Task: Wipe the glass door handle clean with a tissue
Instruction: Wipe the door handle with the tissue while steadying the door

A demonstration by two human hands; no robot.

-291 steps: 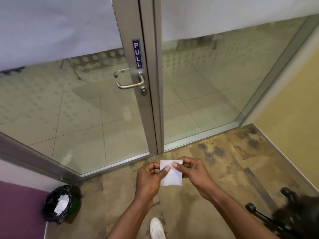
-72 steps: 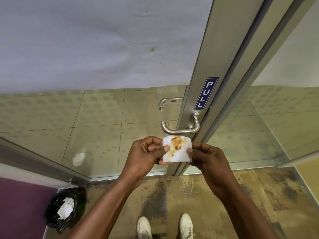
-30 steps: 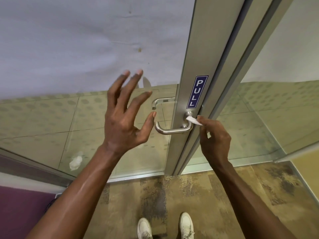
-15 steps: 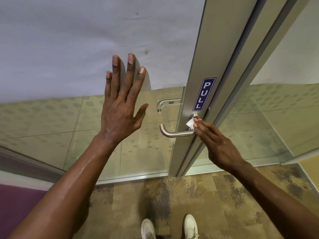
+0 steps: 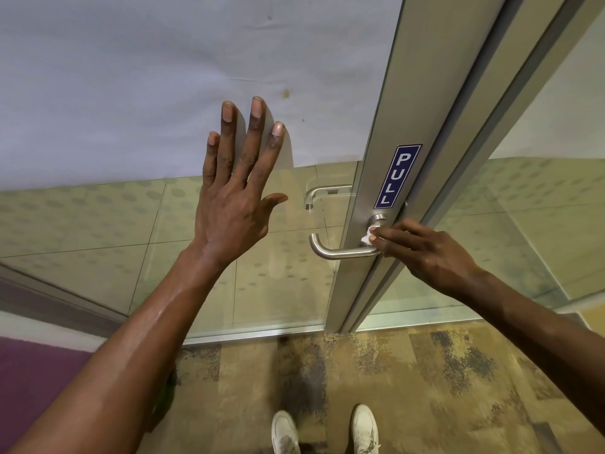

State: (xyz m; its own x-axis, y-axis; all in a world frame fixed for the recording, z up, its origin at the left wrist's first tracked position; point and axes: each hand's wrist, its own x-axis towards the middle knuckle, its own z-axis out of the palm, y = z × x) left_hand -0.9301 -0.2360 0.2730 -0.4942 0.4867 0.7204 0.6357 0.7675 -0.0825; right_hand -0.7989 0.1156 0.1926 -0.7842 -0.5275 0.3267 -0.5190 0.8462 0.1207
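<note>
A brushed-metal lever handle sticks out from the grey door frame, just under a blue PULL sticker. My right hand pinches a small white tissue against the handle's base near the frame; most of the tissue is hidden by my fingers. My left hand lies flat with spread fingers on the glass door, left of the handle, holding nothing.
A second handle shows through the glass on the far side. The upper glass is covered by white sheeting. Patterned brown carpet and my white shoes are below. A purple wall is at lower left.
My left hand rose and came to rest flat on the glass. My right hand brought the tissue to the handle's base and shifted slightly along it.
</note>
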